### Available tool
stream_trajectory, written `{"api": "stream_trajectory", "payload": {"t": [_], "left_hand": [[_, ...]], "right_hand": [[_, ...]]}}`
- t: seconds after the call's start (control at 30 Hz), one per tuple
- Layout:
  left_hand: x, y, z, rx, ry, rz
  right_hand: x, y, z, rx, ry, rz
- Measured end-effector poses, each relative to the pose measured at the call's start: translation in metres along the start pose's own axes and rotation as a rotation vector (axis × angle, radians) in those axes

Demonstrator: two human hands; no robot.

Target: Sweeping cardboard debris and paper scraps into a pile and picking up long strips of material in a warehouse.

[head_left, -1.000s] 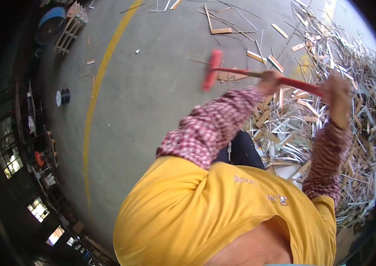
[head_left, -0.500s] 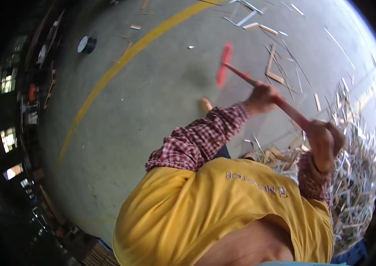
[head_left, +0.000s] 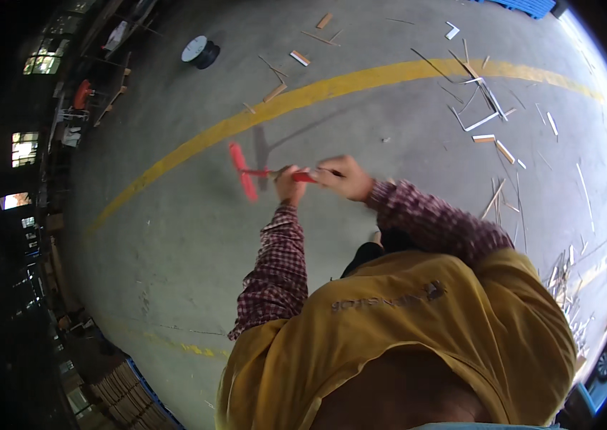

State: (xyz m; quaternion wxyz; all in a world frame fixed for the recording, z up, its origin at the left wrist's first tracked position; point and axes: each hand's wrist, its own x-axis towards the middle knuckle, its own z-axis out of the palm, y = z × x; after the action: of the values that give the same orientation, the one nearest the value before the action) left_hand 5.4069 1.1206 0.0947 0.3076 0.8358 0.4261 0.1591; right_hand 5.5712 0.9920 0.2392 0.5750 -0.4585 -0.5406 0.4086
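While both arms are stretched forward, a red broom [head_left: 246, 172] is gripped by its handle: the left hand [head_left: 290, 185] is wrapped shut around the shaft lower down, and the right hand [head_left: 346, 177] is closed on it just behind. Its head is held over bare concrete floor [head_left: 174, 236], near a yellow line [head_left: 332, 89]. Wood strips [head_left: 486, 118] are scattered well apart to the right.

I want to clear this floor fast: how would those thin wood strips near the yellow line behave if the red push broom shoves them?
The thin wood strips look slim and flat, so they are probably light and should slide on the smooth concrete floor. They lie crisscrossed, so some may pivot or slip past the red push broom, whose head looks narrow. Both the left hand and the right hand grip the handle.
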Motion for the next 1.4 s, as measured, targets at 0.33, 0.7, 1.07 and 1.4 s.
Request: {"api": "stream_trajectory", "payload": {"t": [0.33,0.7,1.07,1.4], "left_hand": [[0.123,-0.072,0.050,0.278,0.027,-0.307],[0.372,0.201,0.201,-0.274,-0.004,0.400],[0.478,0.325,0.153,-0.386,-0.226,0.970],[0.504,0.280,0.209,-0.169,-0.450,0.653]], "right_hand": [[0.144,0.113,-0.068,0.165,-0.096,0.005],[0.169,0.005,-0.341,-0.131,0.595,0.421],[0.216,-0.102,-0.386,-0.097,0.904,-0.111],[0.216,0.010,-0.433,-0.109,1.026,0.117]]}}
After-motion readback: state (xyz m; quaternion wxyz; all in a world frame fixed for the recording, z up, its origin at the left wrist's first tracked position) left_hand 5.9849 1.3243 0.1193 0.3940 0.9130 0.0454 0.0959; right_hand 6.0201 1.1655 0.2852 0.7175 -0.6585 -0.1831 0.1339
